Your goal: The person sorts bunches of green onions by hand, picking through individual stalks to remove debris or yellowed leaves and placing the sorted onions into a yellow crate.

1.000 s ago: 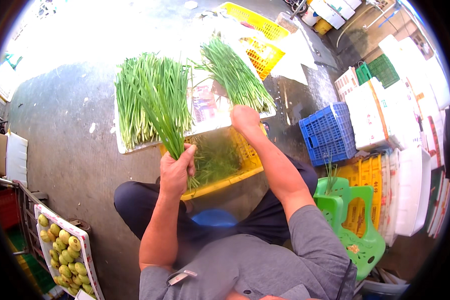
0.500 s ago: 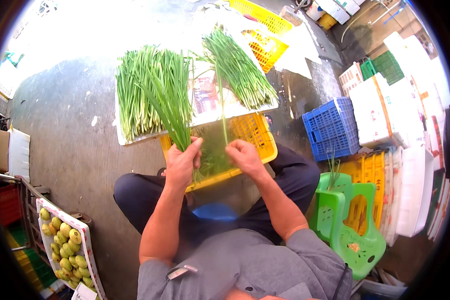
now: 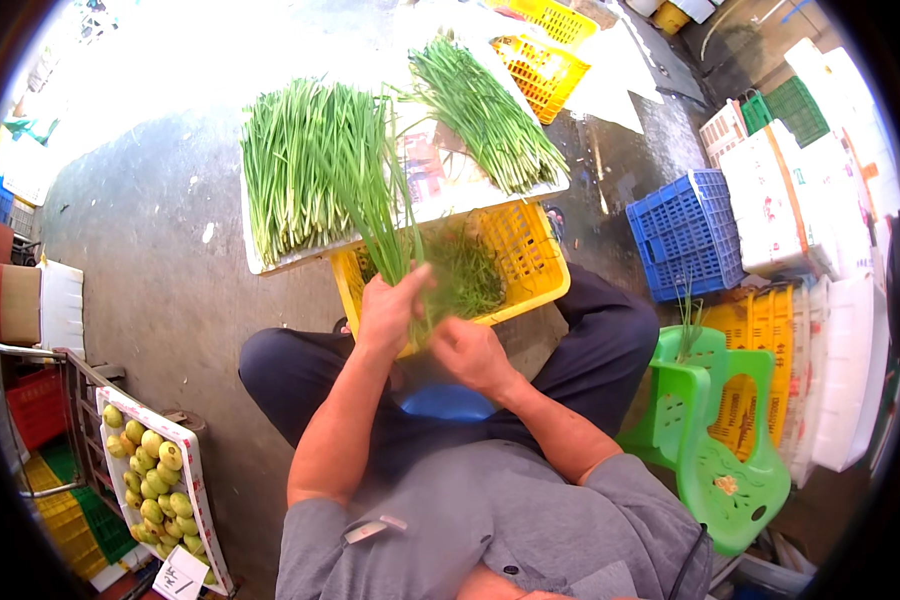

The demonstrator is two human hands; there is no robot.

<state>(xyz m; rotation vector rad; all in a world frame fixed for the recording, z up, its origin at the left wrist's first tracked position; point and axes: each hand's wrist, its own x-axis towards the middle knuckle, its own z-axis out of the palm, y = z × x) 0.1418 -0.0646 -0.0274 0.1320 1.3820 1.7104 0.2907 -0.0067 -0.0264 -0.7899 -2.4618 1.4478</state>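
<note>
My left hand point(image 3: 388, 312) is closed round a small bunch of garlic chives point(image 3: 378, 215), leaves pointing away from me. My right hand point(image 3: 473, 355) is just below it, fingers curled in at the blurred stem ends. Both hands are over the near edge of a yellow crate point(image 3: 532, 282), with loose green trimmings point(image 3: 475, 272) inside. Beyond it lies a white tray point(image 3: 440, 207), bearing a thick pile of chives point(image 3: 295, 165) at left and a second pile point(image 3: 485, 115) at right.
A green plastic chair point(image 3: 740, 490) stands at my right, a few stalks on it. Farther right are a blue crate point(image 3: 682, 235) and white foam boxes point(image 3: 765, 205). A tray of green-yellow fruit point(image 3: 155, 480) sits at lower left. Another yellow crate point(image 3: 545, 75) lies beyond the tray.
My right hand has come left and nearer to me, from a single long stalk held apart to the bunch's stem ends. My left hand still grips the bunch. The view has shifted slightly.
</note>
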